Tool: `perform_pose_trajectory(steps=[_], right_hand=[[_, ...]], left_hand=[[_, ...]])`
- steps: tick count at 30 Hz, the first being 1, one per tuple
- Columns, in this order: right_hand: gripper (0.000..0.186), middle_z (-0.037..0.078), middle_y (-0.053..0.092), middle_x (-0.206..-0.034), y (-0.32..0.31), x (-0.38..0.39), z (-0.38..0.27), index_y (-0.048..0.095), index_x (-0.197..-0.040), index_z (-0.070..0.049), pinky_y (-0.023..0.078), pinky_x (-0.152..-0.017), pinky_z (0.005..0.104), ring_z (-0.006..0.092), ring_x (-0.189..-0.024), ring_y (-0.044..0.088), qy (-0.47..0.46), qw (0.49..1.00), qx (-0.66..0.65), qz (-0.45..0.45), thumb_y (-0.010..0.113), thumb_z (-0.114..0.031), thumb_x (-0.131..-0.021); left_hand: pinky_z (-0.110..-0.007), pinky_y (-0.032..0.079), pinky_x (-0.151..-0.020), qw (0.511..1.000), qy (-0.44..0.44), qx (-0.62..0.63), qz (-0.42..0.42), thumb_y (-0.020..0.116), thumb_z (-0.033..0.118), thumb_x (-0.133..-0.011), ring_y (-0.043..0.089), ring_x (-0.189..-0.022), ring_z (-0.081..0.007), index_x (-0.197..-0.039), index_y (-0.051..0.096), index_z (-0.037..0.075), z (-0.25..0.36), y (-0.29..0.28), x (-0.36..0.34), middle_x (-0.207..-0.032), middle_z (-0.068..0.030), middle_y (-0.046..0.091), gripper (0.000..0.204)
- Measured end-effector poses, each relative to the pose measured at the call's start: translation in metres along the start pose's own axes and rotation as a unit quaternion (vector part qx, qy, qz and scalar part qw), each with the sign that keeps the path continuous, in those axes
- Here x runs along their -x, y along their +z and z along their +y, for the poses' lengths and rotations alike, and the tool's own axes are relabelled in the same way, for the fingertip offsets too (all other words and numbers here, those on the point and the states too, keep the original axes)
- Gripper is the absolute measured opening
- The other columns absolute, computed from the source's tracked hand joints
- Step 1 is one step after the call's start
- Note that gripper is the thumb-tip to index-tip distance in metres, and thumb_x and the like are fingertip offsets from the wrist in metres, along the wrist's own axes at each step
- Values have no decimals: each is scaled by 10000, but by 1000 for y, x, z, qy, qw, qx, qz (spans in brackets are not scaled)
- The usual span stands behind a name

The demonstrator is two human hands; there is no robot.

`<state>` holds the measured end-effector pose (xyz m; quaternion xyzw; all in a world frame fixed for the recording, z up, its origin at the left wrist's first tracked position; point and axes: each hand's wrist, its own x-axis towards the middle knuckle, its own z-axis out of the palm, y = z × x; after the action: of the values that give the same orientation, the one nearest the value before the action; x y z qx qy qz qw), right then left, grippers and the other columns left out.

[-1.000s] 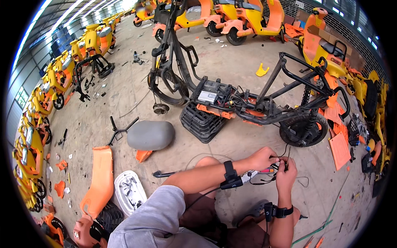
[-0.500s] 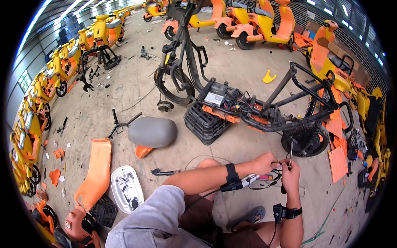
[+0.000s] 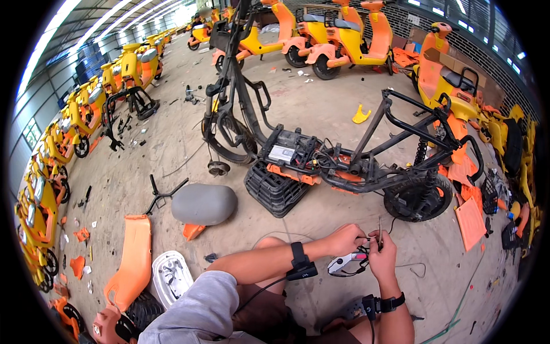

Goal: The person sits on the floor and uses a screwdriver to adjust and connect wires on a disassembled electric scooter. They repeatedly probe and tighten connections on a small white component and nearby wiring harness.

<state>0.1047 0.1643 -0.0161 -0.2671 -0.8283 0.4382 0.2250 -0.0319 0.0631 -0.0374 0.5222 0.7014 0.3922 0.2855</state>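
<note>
Both forearms reach up from the lower edge. My left hand [image 3: 344, 241] has its fingertips closed on a thin black cable [image 3: 366, 239]. Close beside it, my right hand [image 3: 382, 258] is wrapped round a slim metal tool [image 3: 380, 226], which points upward among the wires; its exact kind is unclear. Just below the hands lies a light-coloured device [image 3: 344, 262] with a pink part and looped cables. Beyond them stands a stripped scooter frame [image 3: 366, 152], its rear wheel [image 3: 417, 198] nearest to my hands and a black crate [image 3: 275, 189] under its middle.
A grey seat [image 3: 203, 203], an orange panel [image 3: 129, 258], a white tray [image 3: 172, 278] and a forked black bracket [image 3: 160, 195] lie at my left. Orange panels [image 3: 470, 223] pile at the right. Rows of scooters [image 3: 349, 49] line both sides; a distant person [image 3: 197, 23] is at the back.
Both hands, with the cable and tool, have moved left and a little toward me since half a second ago. The view has also shifted slightly, moving the scene within the picture.
</note>
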Motion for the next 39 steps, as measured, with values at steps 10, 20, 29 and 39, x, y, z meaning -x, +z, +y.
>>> perform_pose_trajectory(steps=[10, 20, 29, 39], right_hand=[[34, 96, 605, -690, -9, -2, 5, 583, -893, -7, 460, -561, 316, 178, -588, 575, 5, 1000, -20, -15, 576, -12, -861], [45, 58, 576, -629, -14, -2, 10, 600, -877, 10, 427, -510, 290, 117, -535, 534, 41, 995, -64, -63, 569, -16, -858], [128, 113, 633, -685, -27, -6, 18, 655, -848, 26, 460, -591, 329, 186, -620, 597, 115, 983, -58, -132, 596, -81, -813], [147, 158, 667, -786, -21, -4, 11, 644, -893, -30, 483, -683, 400, 328, -758, 641, 70, 994, -7, -89, 581, -146, -830]], left_hand=[[-429, 479, -761, 1000, 23, -3, 11, 615, 166, -918, 606, -861, -384, -998, 675, -32, 1, 7, 3, -896, -213, 620, 222], [-428, 478, -751, 999, -22, 24, -34, 626, 170, -910, 606, -851, -388, -992, 673, -37, -5, 12, 0, -886, -209, 618, 228], [-413, 481, -705, 995, 56, -17, -83, 643, 164, -898, 610, -744, -328, -963, 672, -43, -1, 13, 2, -809, -194, 629, 219], [-257, 448, -460, 983, -80, 127, -101, 587, 168, -962, 543, -496, -81, -1025, 703, -15, 22, -2, 8, -686, -40, 643, 226]])
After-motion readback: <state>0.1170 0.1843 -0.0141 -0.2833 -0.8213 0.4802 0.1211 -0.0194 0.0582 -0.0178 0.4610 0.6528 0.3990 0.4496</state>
